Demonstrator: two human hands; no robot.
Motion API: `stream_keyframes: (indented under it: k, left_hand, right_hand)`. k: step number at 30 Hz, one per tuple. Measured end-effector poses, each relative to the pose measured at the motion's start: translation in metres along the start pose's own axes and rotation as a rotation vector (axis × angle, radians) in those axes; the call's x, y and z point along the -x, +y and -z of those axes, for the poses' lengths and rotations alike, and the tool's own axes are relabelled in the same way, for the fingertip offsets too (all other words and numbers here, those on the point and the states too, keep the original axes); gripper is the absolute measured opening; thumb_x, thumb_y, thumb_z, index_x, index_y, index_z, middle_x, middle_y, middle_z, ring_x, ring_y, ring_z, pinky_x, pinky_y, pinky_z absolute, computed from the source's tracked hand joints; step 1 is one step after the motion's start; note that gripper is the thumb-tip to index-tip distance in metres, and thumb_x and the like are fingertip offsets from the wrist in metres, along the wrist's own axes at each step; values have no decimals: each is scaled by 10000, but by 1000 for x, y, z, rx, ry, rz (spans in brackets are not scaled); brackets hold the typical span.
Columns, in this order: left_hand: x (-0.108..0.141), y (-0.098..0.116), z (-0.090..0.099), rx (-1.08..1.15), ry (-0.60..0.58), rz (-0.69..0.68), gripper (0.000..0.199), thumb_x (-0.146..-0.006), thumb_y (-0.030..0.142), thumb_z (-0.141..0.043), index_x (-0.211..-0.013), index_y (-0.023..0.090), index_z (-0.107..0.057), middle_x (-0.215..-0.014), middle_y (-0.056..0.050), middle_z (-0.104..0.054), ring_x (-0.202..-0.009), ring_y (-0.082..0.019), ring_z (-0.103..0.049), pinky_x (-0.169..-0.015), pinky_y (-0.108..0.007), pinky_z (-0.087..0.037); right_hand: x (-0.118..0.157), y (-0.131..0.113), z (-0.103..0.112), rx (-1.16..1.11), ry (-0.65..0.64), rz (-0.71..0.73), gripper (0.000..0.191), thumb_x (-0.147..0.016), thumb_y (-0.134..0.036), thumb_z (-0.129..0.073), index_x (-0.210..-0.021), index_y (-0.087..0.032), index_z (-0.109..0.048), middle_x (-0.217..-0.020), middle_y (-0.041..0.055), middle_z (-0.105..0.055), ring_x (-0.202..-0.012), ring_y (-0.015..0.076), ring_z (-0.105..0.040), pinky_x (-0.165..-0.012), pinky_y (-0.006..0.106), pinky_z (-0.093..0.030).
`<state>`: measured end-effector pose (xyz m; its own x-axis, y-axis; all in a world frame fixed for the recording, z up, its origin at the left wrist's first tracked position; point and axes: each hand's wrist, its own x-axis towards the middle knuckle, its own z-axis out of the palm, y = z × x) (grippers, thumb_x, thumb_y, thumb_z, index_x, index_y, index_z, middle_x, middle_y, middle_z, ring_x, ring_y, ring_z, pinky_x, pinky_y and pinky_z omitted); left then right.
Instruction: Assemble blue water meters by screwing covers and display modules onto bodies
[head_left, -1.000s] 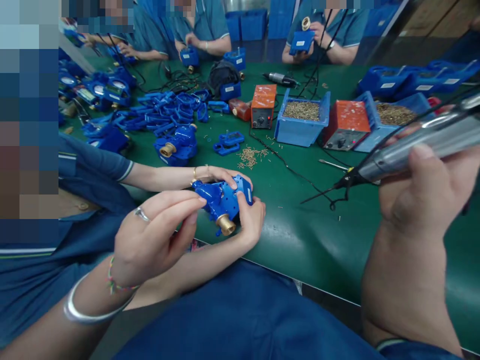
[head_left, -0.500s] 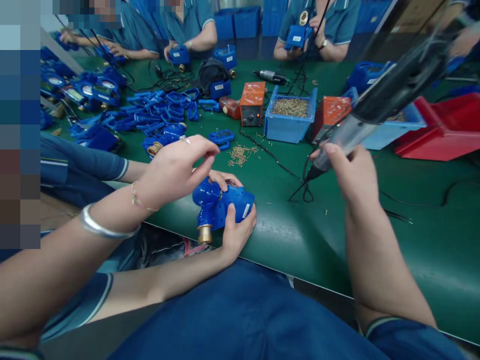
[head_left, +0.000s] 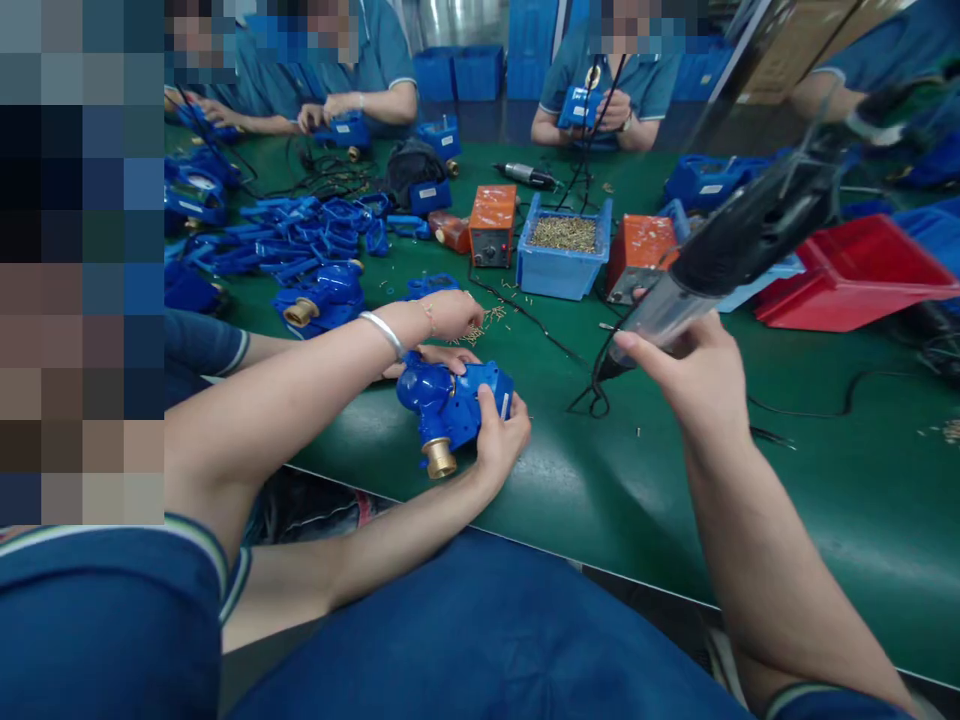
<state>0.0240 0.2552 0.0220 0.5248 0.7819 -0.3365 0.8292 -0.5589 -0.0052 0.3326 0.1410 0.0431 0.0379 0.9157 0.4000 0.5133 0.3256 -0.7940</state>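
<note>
My left hand [head_left: 452,314], with a silver bangle on the wrist, reaches down to a small pile of brass-coloured screws [head_left: 495,315] on the green table. Its fingers are drawn together at the pile; what is between them is hidden. An electric screwdriver [head_left: 742,240] with a black body and clear sleeve is gripped in my right hand [head_left: 690,365], tip pointing down left. Below my left hand, a co-worker's hands [head_left: 501,435] hold a blue water meter [head_left: 450,400] with a brass threaded end, resting at the table's near side.
A blue bin [head_left: 564,272] full of screws stands between two orange power boxes [head_left: 491,225]. To the right is a red bin [head_left: 840,290]. Blue frames [head_left: 300,235] and another meter [head_left: 322,295] lie at left. A black cord [head_left: 551,340] crosses the table. Co-workers sit opposite.
My left hand has moved forward and right, from above the meter down to the screw pile. My right hand still holds the screwdriver. The view has shifted slightly.
</note>
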Motion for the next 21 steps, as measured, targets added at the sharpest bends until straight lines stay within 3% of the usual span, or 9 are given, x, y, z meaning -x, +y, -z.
stream_keyframes:
  k: [4,8,11,15,18,21]
  left_hand:
    - [-28,-21,-25,44,-50,15,293,-757,124,-584,-1015,141,-721,-992,-87,-723,-827,-173,-594,-752,-245,-411]
    - [-45,-32,-46,66,-57,31,305,-737,148,-590,-1015,117,-711,-971,-100,-724,-784,-175,-598,-699,-245,-408]
    - [-54,-39,-55,76,-65,40,310,-739,154,-583,-1024,110,-698,-960,-100,-723,-744,-171,-592,-657,-253,-404]
    - [-62,-46,-57,65,-125,34,186,-797,149,-562,-896,96,-710,-904,-113,-721,-731,-160,-594,-681,-260,-418]
    - [-64,-48,-51,36,-157,22,171,-882,218,-564,-871,103,-689,-903,-101,-703,-786,-158,-615,-758,-287,-467]
    - [-65,-48,-45,-3,-184,16,244,-925,352,-576,-903,122,-653,-903,-55,-678,-814,-156,-633,-796,-344,-520]
  right_hand:
    - [5,1,-7,-132,170,-29,527,-695,-417,-809,-1135,-218,-598,-1057,71,-678,-969,276,-657,-922,474,-509]
    - [6,0,-10,-189,152,18,299,-773,-316,-726,-1030,-202,-624,-996,67,-688,-937,250,-664,-955,458,-496]
    - [8,-8,-5,-182,166,-23,439,-742,-364,-746,-1135,-253,-585,-1029,61,-684,-944,283,-664,-944,496,-497]
    - [10,-25,12,126,238,-137,472,-764,-528,-693,-1181,-346,-568,-1148,70,-625,-1074,369,-597,-954,560,-455]
    - [10,-31,30,256,363,-126,392,-771,-554,-668,-1110,-368,-598,-972,68,-626,-915,378,-607,-803,542,-479]
    - [11,-25,46,274,489,-99,308,-765,-452,-715,-1050,-374,-631,-854,40,-614,-755,304,-571,-658,422,-444]
